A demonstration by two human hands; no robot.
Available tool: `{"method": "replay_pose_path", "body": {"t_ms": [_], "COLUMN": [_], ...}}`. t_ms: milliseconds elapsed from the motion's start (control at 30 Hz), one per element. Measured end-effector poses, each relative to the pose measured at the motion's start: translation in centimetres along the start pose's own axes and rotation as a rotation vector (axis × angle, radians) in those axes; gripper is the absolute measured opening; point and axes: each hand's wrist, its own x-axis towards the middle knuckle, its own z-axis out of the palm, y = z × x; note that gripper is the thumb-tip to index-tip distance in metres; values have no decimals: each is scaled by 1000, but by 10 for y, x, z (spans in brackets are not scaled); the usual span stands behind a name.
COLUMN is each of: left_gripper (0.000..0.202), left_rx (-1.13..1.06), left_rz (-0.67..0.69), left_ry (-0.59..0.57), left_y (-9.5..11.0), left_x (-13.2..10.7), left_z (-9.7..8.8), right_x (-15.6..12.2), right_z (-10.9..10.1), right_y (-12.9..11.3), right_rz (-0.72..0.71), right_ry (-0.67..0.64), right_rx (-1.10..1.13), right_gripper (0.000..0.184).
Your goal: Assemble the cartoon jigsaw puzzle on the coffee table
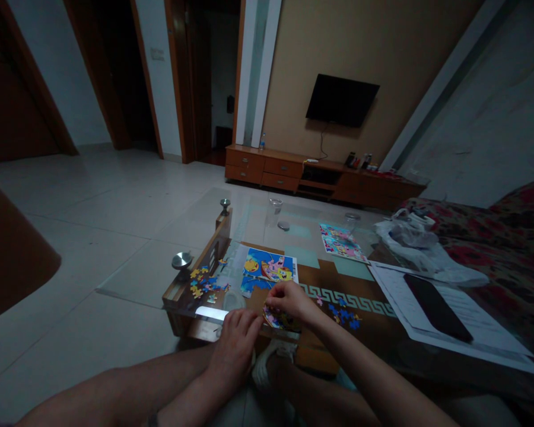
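My right hand [289, 300] is closed in a pinch above a partly covered, dark colourful puzzle section [281, 319] at the table's near edge. Whatever its fingertips hold is too small to make out. Beside that section, my left hand [239, 332] lies with its fingers stretched out at the glass edge. Just beyond the hands is a blue cartoon puzzle picture [269, 267]. Loose yellow and blue puzzle pieces [204, 283] are scattered to its left. More blue puzzle pieces [345, 314] lie to the right of my right wrist.
The glass table [160, 252] also bears a second cartoon picture [342, 242], a clear cup [275, 207], a round lid [283, 226] and a plastic bag [418, 240]. A black phone [438, 306] rests on paper sheets [487, 338] at right. A low cabinet [276, 169] stands beyond.
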Motion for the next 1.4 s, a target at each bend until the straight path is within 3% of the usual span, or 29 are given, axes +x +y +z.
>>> {"method": "replay_pose_path", "body": {"t_ms": [333, 567, 800, 1100, 1400], "left_gripper": [52, 51, 50, 49, 61], "left_rx": [-12, 8, 23, 35, 98], "left_rz": [-9, 16, 3, 8, 12], "left_ry": [-11, 13, -33, -1, -77], "left_y": [0, -1, -2, -3, 0], "left_x": [0, 0, -2, -2, 1], "left_z": [0, 0, 3, 6, 0], "right_x": [3, -2, -7, -11, -13], "right_z": [0, -1, 3, 2, 1], "right_y": [6, -3, -15, -22, -25], "right_rz": [49, 65, 61, 64, 56], "right_ry": [-23, -47, 13, 61, 62], "right_rx": [-38, -67, -184, -337, -406], "right_gripper": [11, 13, 17, 13, 12]}}
